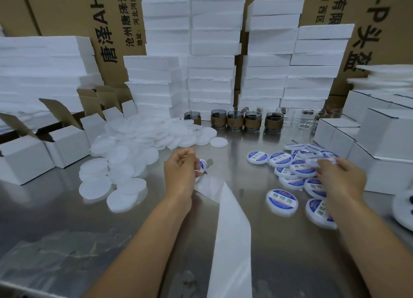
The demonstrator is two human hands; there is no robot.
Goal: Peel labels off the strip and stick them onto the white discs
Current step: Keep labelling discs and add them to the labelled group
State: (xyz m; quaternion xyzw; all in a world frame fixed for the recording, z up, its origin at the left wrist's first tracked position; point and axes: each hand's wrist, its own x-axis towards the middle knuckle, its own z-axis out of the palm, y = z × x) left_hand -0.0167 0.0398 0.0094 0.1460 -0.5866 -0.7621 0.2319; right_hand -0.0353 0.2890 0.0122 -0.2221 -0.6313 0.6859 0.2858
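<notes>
Pile of blank discs (125, 163) at left, many not done yet. Left hand (181, 170) pinches strip (232, 230) w/ next label (202, 164) at its fingertips. At right, a smaller heap of labelled discs (280, 159); right hand (342, 177) reaches over them, blurred, grip unclear.

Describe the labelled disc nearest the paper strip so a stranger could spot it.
On the shiny metal table, find the blue-and-white labelled round discs by the right hand. One disc sits at their near edge, closest to the long white paper strip; unlike the piled ones, nothing overlaps it.
</notes>
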